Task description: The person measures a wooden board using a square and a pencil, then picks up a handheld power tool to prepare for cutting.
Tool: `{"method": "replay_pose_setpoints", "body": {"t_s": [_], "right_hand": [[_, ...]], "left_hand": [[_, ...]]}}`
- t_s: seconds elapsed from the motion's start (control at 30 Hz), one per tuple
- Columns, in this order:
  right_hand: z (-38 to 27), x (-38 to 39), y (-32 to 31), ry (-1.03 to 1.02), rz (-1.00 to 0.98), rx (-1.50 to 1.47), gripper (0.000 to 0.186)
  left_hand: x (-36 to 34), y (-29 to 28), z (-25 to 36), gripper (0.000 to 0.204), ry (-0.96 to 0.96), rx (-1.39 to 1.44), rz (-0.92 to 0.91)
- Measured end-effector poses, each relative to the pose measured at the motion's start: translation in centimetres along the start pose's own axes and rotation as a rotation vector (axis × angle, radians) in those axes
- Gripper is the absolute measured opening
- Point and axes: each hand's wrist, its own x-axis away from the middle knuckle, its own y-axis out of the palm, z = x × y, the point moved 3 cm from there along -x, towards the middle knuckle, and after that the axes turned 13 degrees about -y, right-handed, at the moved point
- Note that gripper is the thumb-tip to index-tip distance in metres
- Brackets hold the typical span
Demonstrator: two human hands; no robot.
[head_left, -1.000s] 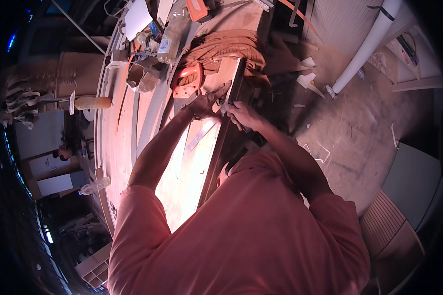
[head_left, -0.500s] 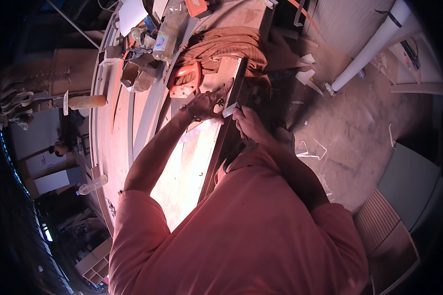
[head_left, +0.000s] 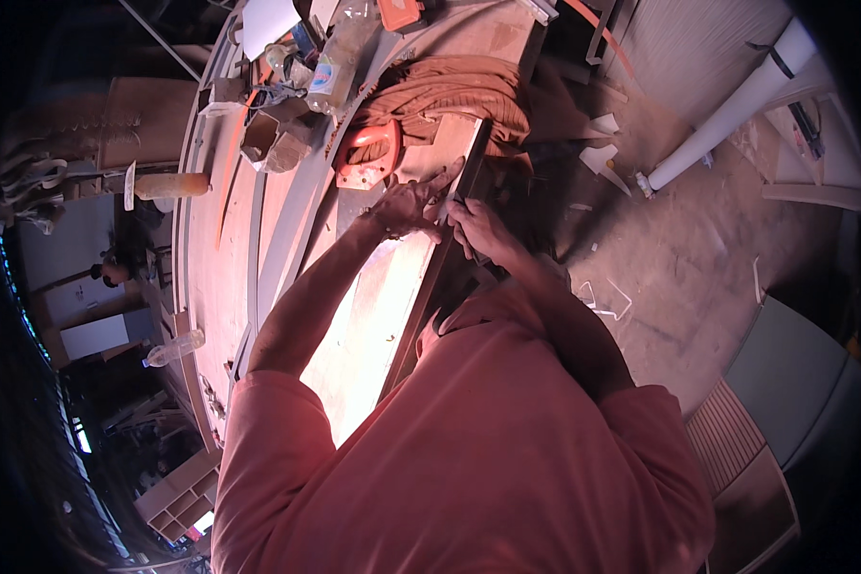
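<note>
My left hand (head_left: 409, 207) lies on a pale wooden board (head_left: 378, 320), its fingers spread and stretched toward the board's dark long edge. Just right of it, my right hand (head_left: 483, 232) is closed around a small flat tool (head_left: 452, 205). Its blade end meets the board's edge close to the left fingertips; most of its handle is hidden in the fist. A bit of a pale, shiny strip (head_left: 383, 251) shows under my left wrist. Beyond the left hand rests an orange-red handle (head_left: 371, 151), shaped like a handsaw's.
Behind the hands, a brown cloth (head_left: 450, 91) is heaped on the bench. A plastic bottle (head_left: 333, 77) and an open cardboard box (head_left: 275, 143) stand at the far left. Another bottle (head_left: 174, 348) lies near the left edge. Scraps litter the floor (head_left: 670, 258) at right.
The tool's pale blade, held out broad before, now appears narrower and against the board's edge. My left hand has drawn slightly closer to it, and the shiny strip shows less.
</note>
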Motion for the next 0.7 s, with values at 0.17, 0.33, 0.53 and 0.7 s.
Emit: {"method": "replay_pose_setpoints", "body": {"t_s": [0.17,0.33,0.53,0.7], "right_hand": [[-0.2,1.1,-1.1,-0.065,0.110,-0.019,0.039],[-2.1,1.3,-3.2,-0.078,0.116,0.054,0.040],[-1.6,0.6,-3.9,-0.069,0.072,0.113,0.041],[-2.7,-1.4,-4.3,0.000,-0.088,0.117,0.040]], "left_hand": [[0.9,-1.9,1.9,0.144,0.126,0.152,0.030],[-2.2,-3.4,1.2,0.143,0.134,-0.036,0.073],[-3.5,-2.8,0.9,0.144,0.065,-0.065,-0.033],[-3.5,-2.6,0.9,0.144,0.104,-0.010,0.017]]}}
